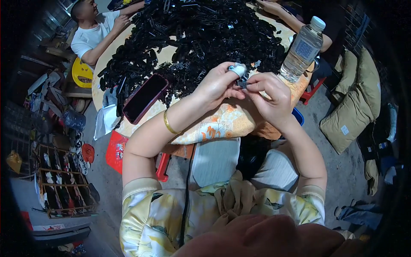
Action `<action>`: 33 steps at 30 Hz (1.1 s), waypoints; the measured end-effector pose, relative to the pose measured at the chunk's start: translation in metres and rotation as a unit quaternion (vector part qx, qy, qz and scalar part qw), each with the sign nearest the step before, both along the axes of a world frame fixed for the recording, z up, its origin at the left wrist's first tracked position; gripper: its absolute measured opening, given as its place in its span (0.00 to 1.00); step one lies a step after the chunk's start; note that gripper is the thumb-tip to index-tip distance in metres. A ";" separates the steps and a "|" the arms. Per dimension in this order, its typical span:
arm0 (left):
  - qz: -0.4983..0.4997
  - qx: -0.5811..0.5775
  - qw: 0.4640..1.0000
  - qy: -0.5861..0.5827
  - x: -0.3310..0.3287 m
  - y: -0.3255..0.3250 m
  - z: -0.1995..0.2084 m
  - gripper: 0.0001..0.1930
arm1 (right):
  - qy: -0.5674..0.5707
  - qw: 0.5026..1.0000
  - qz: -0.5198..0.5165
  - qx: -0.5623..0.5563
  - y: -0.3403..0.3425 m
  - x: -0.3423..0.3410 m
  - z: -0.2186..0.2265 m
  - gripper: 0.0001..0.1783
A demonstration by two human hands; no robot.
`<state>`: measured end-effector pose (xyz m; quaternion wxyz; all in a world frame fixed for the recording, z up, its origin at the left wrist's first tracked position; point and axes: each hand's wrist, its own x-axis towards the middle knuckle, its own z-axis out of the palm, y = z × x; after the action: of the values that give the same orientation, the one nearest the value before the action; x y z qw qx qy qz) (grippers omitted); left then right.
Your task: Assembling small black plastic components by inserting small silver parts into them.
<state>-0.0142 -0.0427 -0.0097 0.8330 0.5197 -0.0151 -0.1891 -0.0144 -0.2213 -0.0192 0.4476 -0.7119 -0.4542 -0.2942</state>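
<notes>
Close together over the table's near edge, both my hands pinch a small black plastic piece point(242, 83). My left hand point(219, 85) grips it from the left, its thumb wrapped in a white and blue covering point(238, 69). From the other side, my right hand point(270, 93) has thumb and forefinger closed on the piece. Its exact shape is mostly hidden by the fingers. Just beyond my hands spreads a big heap of black plastic parts point(201, 43), some long and slotted, others small and toothed.
A phone point(146, 98) lies left of my left forearm. Right of my hands stands a clear water bottle point(302, 50). A patterned cloth point(214, 126) covers the round table. Another person point(96, 32) sits at the far left, and another person's arm point(282, 15) reaches in at far right.
</notes>
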 end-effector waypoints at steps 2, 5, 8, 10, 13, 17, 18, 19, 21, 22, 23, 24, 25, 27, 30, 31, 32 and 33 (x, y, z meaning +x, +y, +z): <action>-0.024 -0.056 0.998 0.009 -0.006 0.003 0.008 0.20 | 0.012 1.000 -0.026 0.008 -0.002 0.001 -0.005 0.09; -0.076 -0.055 0.995 -0.046 -0.012 0.007 0.008 0.24 | 0.041 0.998 -0.046 0.027 -0.004 0.001 -0.005 0.08; -0.085 0.038 0.988 -0.127 -0.014 0.006 0.008 0.27 | 0.077 0.995 -0.036 0.050 -0.001 0.001 -0.007 0.07; -0.109 0.130 0.971 -0.167 -0.007 0.010 0.006 0.25 | 0.096 0.993 -0.031 0.064 -0.001 0.000 -0.007 0.06; -0.071 0.108 0.980 -0.154 -0.008 0.004 0.005 0.18 | 0.142 0.983 -0.049 0.108 -0.003 0.002 -0.009 0.06; -0.043 0.096 0.982 -0.159 -0.009 0.003 0.001 0.12 | 0.069 0.991 -0.057 0.103 -0.006 0.002 -0.006 0.06; -0.042 0.100 0.981 -0.161 -0.009 0.002 0.001 0.12 | 0.022 0.995 -0.050 0.084 -0.007 0.001 -0.006 0.07; -0.043 0.100 0.981 -0.161 -0.009 0.002 0.002 0.12 | -0.026 0.997 -0.044 0.066 -0.007 0.001 -0.005 0.07; -0.043 0.108 0.982 -0.150 -0.010 0.003 0.002 0.13 | -0.044 0.997 -0.051 0.044 -0.007 -0.001 0.000 0.08; -0.043 0.108 0.982 -0.150 -0.009 0.003 0.001 0.13 | -0.062 0.996 -0.059 0.022 -0.007 -0.001 0.002 0.09; -0.033 0.116 0.978 -0.169 -0.008 0.003 -0.003 0.13 | -0.079 0.995 -0.066 0.012 -0.007 0.000 0.002 0.10; -0.024 0.124 0.974 -0.186 -0.007 0.003 -0.005 0.14 | -0.080 0.995 -0.066 0.012 -0.007 -0.001 0.003 0.10; -0.023 0.124 0.974 -0.187 -0.007 0.002 -0.007 0.14 | -0.095 0.993 -0.074 -0.009 -0.008 -0.002 0.005 0.10; -0.007 0.112 0.974 -0.198 -0.007 0.001 -0.008 0.14 | -0.111 0.990 -0.081 -0.029 -0.010 -0.005 0.006 0.10; -0.020 0.137 0.971 -0.196 -0.009 -0.001 -0.003 0.13 | -0.087 0.992 -0.085 -0.034 -0.011 -0.007 0.003 0.08; -0.020 0.136 0.971 -0.196 -0.008 -0.002 -0.004 0.13 | -0.016 0.997 -0.069 0.018 -0.011 -0.007 0.001 0.07; -0.030 0.075 0.979 -0.188 -0.007 -0.001 -0.007 0.12 | 0.056 0.995 -0.048 0.071 -0.010 -0.007 -0.001 0.06; -0.040 0.013 0.983 -0.178 -0.006 -0.001 -0.009 0.11 | 0.111 0.990 -0.039 0.077 -0.009 -0.011 0.003 0.04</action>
<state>-0.0205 -0.0432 -0.0191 0.8017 0.5550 -0.1819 -0.1269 -0.0255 -0.2304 -0.0158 0.5368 -0.7207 -0.3496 -0.2649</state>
